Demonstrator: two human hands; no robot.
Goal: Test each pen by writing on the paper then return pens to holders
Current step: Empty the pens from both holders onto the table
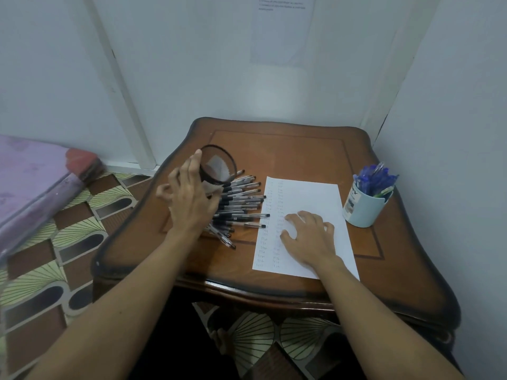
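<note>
A black mesh holder [218, 165] lies tipped on its side on the wooden table [288, 149], its mouth facing up and away. My left hand [189, 198] grips its side, fingers spread around it. Several black-capped clear pens [241, 207] lie spilled in a pile beside the holder, pointing right. To their right lies a white paper [310, 193] with columns of small written marks. My right hand [310, 237] rests flat on it, holding nothing. A white cup [362, 209] full of blue pens [375, 178] stands at the right.
White walls close in behind and to the right of the table. A sheet of paper [282, 28] hangs on the back wall. A purple mattress [30, 176] lies on the patterned floor [63, 231] at left.
</note>
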